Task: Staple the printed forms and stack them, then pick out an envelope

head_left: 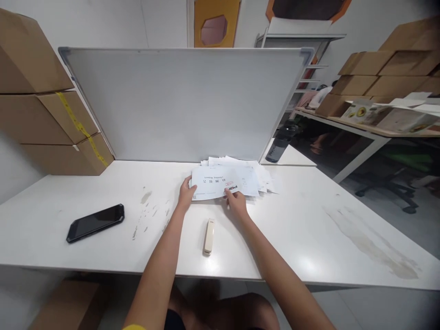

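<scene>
My left hand [187,192] is closed on the left edge of a printed paper sheet [213,181], its thumb on top. The print on this sheet is upside down to me. At the near edge, right of the middle, my right hand [236,201] grips the same sheet, some of its fingers hidden. A loose, fanned pile of papers [268,179] lies under and behind the sheet, against the foot of a whiteboard. Between my forearms a cream stapler [208,237] rests on the white table, apart from both hands.
A black phone [96,223] lies on the table [292,229] at left. Cardboard boxes [51,119] are stacked at the left end. The whiteboard [185,105] stands along the back, with a dark bottle [280,142] at its right. More boxes [385,85] sit on another table.
</scene>
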Demonstrator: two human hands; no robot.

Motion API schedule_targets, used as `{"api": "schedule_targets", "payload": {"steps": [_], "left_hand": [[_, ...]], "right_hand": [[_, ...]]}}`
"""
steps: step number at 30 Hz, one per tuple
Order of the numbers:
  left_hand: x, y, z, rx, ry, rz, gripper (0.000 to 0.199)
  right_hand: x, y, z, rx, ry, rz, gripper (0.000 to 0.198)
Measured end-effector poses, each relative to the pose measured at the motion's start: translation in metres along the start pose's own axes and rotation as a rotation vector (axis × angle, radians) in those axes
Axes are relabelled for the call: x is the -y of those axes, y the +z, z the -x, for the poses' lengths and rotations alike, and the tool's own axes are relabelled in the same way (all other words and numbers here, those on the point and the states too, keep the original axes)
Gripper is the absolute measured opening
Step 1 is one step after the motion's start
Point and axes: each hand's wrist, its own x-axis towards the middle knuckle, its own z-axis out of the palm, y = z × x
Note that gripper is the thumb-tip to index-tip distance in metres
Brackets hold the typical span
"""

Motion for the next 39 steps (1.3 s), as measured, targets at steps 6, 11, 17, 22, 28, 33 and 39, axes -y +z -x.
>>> {"api": "schedule_targets", "payload": {"steps": [6, 11, 17, 22, 28, 33, 39], "left_hand": [[-0.014, -0.001, 0.002, 0.049, -0.025, 0.247, 0.062], [-0.014, 0.008, 0.011, -0.017, 0.109, 0.08, 0.03], [-0.009, 0.014, 0.02, -0.103, 0.32, -0.229, 0.042], [-0.006, 0.012, 0.019, -0.046, 0.314, -0.338, 0.045], [-0.01, 0.015, 0.024, -0.078, 0.265, -0.239, 0.04], [-0.032, 0.024, 0.029, -0.195, 0.38, -0.066, 0.041], [-0.057, 0.018, 0.081, -0.044, 0.242, -0.04, 0.031]], "right_hand": [[0.012, -0.022, -0.011, -0.155, -0.282, 0.231, 0.074], [0.018, -0.017, -0.003, -0.021, -0.417, 0.186, 0.064], [0.0, -0.016, -0.009, -0.032, -0.284, 0.122, 0.05], [-0.002, -0.018, -0.012, -0.047, -0.231, 0.155, 0.027], [0.001, -0.019, -0.012, -0.046, -0.13, 0.144, 0.012], [0.009, -0.026, -0.012, -0.107, -0.125, 0.01, 0.013], [0.023, -0.062, 0.071, -0.143, 0.041, -0.269, 0.03]]}}
